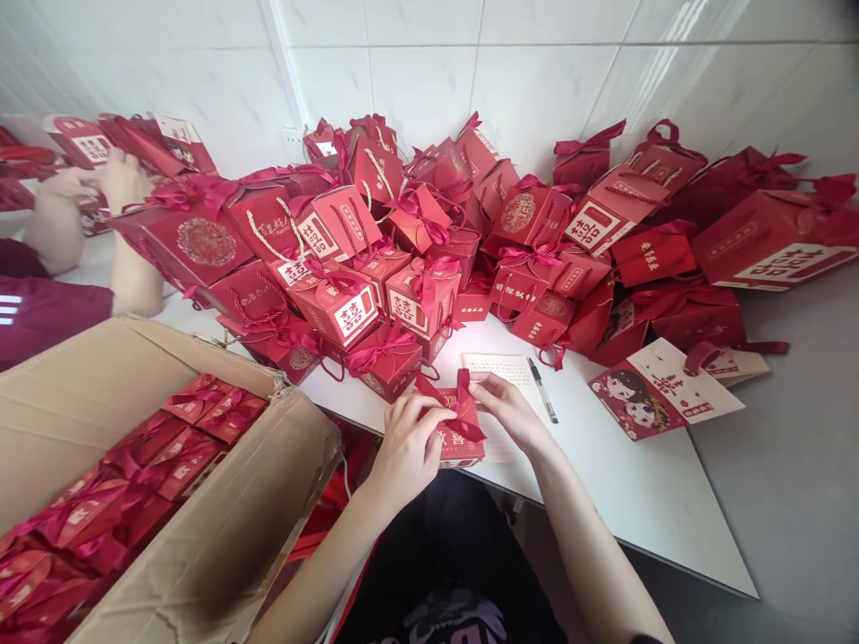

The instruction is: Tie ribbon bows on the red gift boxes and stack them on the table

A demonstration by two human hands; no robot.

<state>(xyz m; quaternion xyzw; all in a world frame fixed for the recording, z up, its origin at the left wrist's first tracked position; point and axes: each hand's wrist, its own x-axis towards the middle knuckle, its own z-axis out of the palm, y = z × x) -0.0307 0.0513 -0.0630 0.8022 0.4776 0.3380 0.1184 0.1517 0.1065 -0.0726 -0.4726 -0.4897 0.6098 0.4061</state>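
Note:
Close to the table's front edge stands a small red gift box (pixel 462 452) with a dark red ribbon (pixel 464 407) on its top. My left hand (pixel 411 438) is at the box's left side, its fingers bent and closed on the ribbon. From the right, my right hand (pixel 506 407) pinches the ribbon's upright loop between thumb and fingers. Partly beneath the box lies a sheet of lined paper (pixel 500 365) with handwriting, and a black pen (pixel 543 391) rests along its right side.
Many red gift boxes (pixel 352 309) are piled along the wall. A cardboard carton (pixel 221 501) at left holds several ribboned boxes. A white card (pixel 671 389) overhangs the right table edge. Another person's hands (pixel 121 188) work at far left.

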